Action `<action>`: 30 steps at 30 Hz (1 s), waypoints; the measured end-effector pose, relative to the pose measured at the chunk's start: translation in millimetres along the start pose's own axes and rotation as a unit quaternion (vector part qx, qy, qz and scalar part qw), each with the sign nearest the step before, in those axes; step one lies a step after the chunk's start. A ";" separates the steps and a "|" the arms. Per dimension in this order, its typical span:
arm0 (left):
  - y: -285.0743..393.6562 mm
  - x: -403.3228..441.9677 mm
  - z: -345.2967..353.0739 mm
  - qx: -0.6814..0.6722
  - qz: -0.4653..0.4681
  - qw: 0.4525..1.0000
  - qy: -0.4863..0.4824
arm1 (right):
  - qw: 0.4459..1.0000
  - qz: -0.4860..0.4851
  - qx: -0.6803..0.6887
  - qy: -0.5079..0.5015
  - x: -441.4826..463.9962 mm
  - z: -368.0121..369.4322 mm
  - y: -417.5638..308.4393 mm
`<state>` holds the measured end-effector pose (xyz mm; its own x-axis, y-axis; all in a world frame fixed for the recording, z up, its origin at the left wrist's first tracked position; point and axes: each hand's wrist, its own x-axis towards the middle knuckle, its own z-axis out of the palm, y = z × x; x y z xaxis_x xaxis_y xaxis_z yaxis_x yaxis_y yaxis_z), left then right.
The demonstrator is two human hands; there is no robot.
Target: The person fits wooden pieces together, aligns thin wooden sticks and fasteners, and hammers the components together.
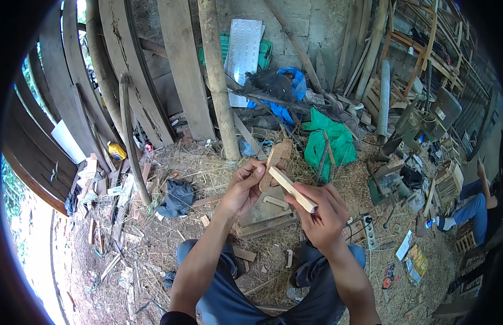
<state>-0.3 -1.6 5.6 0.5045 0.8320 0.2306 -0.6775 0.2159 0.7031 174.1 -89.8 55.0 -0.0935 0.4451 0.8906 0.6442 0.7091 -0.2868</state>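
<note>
My left hand is closed on a flat, shaped piece of brown wood, held up in front of me. In my right hand is a light wooden block, long and squared, gripped between thumb and fingers. The block's far end is beside the lower edge of the shaped piece; whether they touch, I cannot tell. Below both hands lies a low wooden stand, with a small pale wood piece on top.
Wood scraps and shavings cover the ground. A green plastic bag, a wooden post and a dark bag lie or stand ahead. At right are a machine, a power strip and another person's leg.
</note>
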 end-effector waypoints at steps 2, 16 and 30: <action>-0.6 0.1 -1.0 -0.008 0.005 1.000 0.000 | 1.000 -0.004 0.000 0.007 -0.1 0.6 0.2; 2.3 -2.0 -1.0 -0.062 0.004 0.998 0.001 | 0.985 0.151 0.074 0.029 1.1 -1.7 -2.2; 5.1 -2.6 0.8 -0.010 0.015 1.000 0.025 | 0.990 0.120 0.072 0.002 1.1 -0.7 -0.6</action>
<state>-4.7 -3.1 9.2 0.4578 0.8622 0.2170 -0.7024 0.2011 0.6828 174.1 -90.1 56.4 0.0523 0.6077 0.7924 0.5330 0.6540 -0.5368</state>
